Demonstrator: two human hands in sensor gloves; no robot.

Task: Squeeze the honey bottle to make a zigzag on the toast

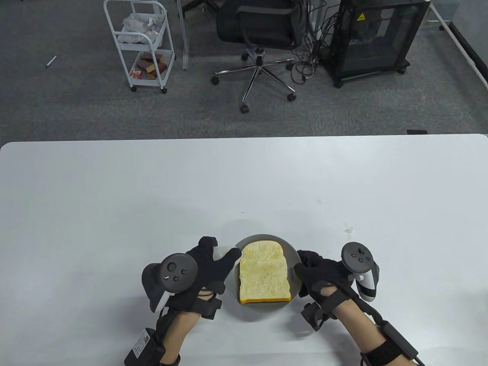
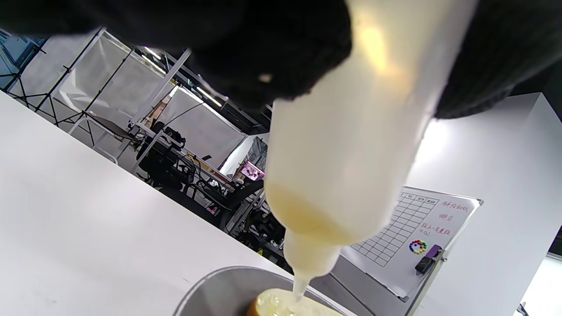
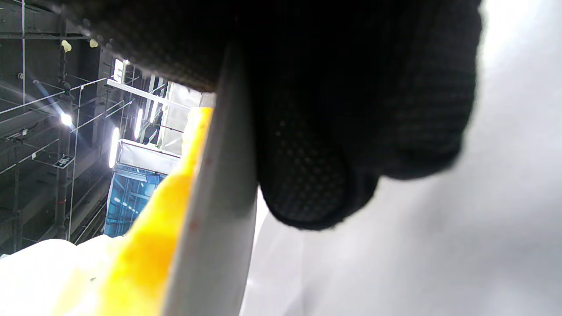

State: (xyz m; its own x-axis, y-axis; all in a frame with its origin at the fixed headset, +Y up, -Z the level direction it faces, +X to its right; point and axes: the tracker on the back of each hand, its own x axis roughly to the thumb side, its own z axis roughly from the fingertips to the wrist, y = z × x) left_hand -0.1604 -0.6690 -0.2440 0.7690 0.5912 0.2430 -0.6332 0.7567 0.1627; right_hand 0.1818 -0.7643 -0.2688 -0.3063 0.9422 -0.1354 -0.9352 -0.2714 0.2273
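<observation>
Two hands work at the near edge of the table (image 1: 114, 183), either side of the grey plate (image 1: 230, 289). My left hand (image 1: 206, 267) grips the honey bottle (image 2: 347, 145), tipped nozzle-down over the toast's far left corner; the toast (image 1: 263, 272) lies flat on the plate. My right hand (image 1: 318, 274) holds the plate's right rim, fingers (image 3: 316, 175) curled over the edge.

Risks as I judge them:
- Honey sits low in the bottle, pooled at the nozzle. A hard squeeze could spit air and splatter.
- Nozzle hangs very close to the bread; dragging it would smear the line.
- Start point is at the toast's edge, so drift left puts honey on the plate.
- Plate may slide if the right hand slackens.
</observation>
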